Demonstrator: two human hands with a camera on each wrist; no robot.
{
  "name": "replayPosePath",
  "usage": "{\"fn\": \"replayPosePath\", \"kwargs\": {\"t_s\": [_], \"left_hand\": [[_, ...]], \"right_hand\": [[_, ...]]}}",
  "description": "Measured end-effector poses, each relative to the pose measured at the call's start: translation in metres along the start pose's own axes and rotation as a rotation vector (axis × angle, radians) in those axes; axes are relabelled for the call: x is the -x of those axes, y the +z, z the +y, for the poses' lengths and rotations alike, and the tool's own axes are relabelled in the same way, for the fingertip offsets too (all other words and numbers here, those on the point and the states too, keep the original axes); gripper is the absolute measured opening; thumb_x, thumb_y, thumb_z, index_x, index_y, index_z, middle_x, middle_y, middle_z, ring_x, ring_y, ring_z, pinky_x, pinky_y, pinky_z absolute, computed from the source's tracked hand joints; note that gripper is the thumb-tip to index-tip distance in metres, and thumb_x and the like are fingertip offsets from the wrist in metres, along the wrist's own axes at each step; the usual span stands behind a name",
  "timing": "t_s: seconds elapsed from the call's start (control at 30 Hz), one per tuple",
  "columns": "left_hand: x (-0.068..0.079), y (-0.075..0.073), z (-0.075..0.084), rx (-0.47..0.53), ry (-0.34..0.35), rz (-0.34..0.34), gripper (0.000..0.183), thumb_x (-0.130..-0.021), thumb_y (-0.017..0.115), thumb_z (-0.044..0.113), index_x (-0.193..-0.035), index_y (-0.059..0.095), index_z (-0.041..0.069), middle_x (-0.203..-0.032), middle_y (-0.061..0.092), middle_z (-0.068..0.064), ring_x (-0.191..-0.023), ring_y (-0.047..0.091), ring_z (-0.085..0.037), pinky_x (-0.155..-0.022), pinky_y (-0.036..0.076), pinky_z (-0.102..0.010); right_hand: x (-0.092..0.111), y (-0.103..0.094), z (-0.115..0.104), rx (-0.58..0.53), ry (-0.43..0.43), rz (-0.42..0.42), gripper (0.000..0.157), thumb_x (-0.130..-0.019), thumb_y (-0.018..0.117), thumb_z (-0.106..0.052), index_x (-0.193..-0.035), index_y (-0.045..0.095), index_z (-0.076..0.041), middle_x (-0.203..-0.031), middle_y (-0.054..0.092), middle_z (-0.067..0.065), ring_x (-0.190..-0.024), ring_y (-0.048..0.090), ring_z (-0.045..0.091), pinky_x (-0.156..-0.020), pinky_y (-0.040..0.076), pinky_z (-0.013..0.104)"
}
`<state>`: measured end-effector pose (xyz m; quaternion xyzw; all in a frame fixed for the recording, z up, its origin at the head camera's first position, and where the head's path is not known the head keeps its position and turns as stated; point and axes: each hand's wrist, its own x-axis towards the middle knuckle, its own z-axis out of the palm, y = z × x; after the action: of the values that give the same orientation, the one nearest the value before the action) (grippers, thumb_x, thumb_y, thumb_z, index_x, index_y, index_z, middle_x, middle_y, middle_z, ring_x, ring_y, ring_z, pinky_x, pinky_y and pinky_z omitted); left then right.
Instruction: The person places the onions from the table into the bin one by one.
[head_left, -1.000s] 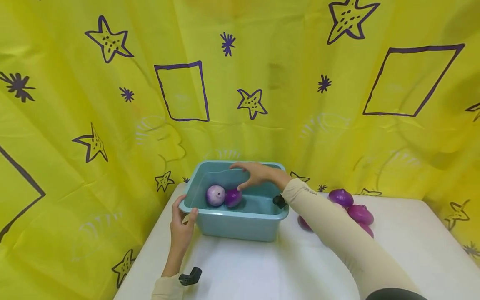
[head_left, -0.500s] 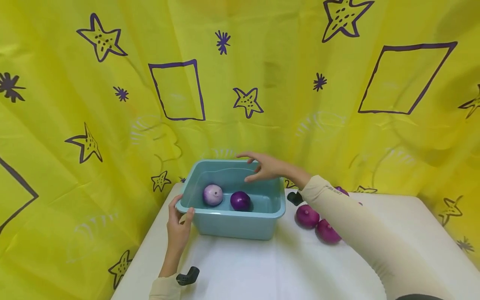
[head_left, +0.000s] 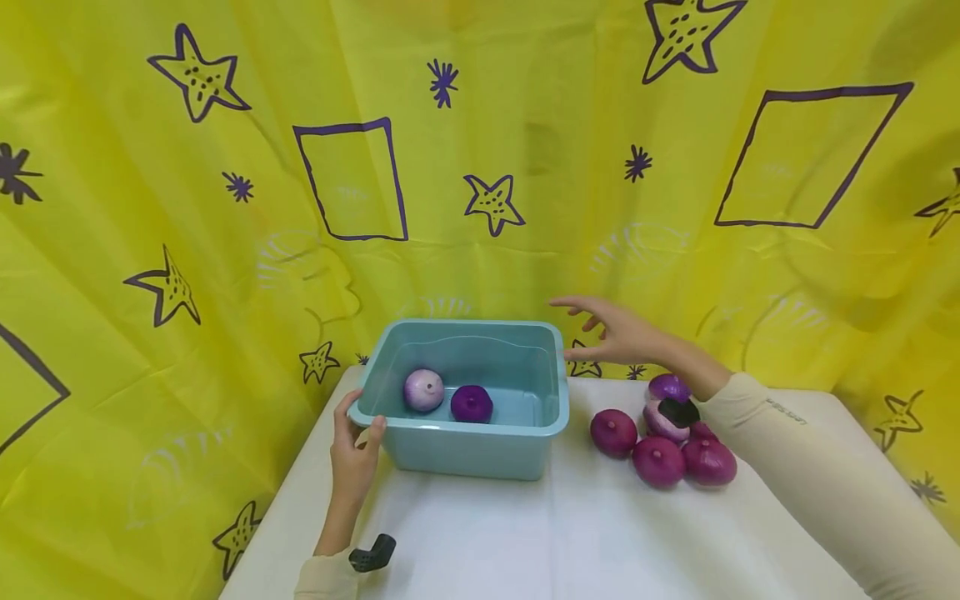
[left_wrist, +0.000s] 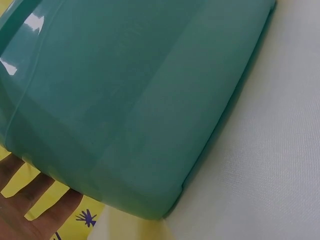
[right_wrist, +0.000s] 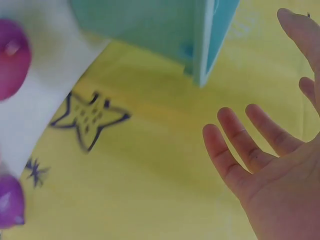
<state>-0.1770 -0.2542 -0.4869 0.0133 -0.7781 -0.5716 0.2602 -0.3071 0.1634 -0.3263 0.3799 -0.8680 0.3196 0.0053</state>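
Note:
A teal plastic tub (head_left: 465,450) stands on the white table, holding a pale purple-and-white onion (head_left: 423,390) and a dark purple onion (head_left: 472,404) side by side. My left hand (head_left: 356,462) holds the tub's front left corner, thumb at the front rim and fingers along the left side; in the left wrist view those fingers (left_wrist: 37,197) reach along the tub's wall. Beyond the tub's right rim, my right hand (head_left: 618,332) hovers in the air with spread fingers and nothing in them. The right wrist view shows its bare palm (right_wrist: 285,190).
To the right of the tub lies a cluster of several onions, among them a magenta one (head_left: 658,462), a purple one (head_left: 669,387) and a whitish one (head_left: 664,419). A yellow patterned curtain (head_left: 480,275) hangs close behind the white table (head_left: 480,533).
My right hand has let go of the dark onion inside the tub, risen and swung right past the rim. The dark onion has shifted slightly apart from the pale one. My left hand stays put.

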Motion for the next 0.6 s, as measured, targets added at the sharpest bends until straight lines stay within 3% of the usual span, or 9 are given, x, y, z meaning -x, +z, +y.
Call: {"fn": "replayPosePath", "kwargs": {"t_s": [0.27, 0.6], "left_hand": [[-0.001, 0.002, 0.001, -0.013, -0.011, 0.005, 0.057, -0.102, 0.063, 0.019, -0.152, 0.036, 0.021, -0.147, 0.052, -0.025, -0.129, 0.055, -0.046, -0.095, 0.05, -0.063], [0.001, 0.003, 0.003, -0.028, 0.008, 0.008, 0.056, -0.103, 0.06, 0.017, -0.153, 0.036, 0.019, -0.149, 0.051, -0.024, -0.129, 0.055, -0.045, -0.094, 0.05, -0.062]], "right_hand": [[0.048, -0.021, 0.025, 0.041, 0.1, 0.046, 0.078, -0.087, 0.083, -0.027, -0.153, 0.044, -0.013, -0.144, 0.052, 0.025, -0.112, 0.064, 0.045, -0.088, 0.055, 0.059], [0.095, -0.027, 0.054, 0.044, 0.179, 0.086, 0.079, -0.088, 0.083, -0.025, -0.154, 0.042, -0.013, -0.139, 0.054, 0.028, -0.11, 0.064, 0.046, -0.087, 0.054, 0.061]]}}
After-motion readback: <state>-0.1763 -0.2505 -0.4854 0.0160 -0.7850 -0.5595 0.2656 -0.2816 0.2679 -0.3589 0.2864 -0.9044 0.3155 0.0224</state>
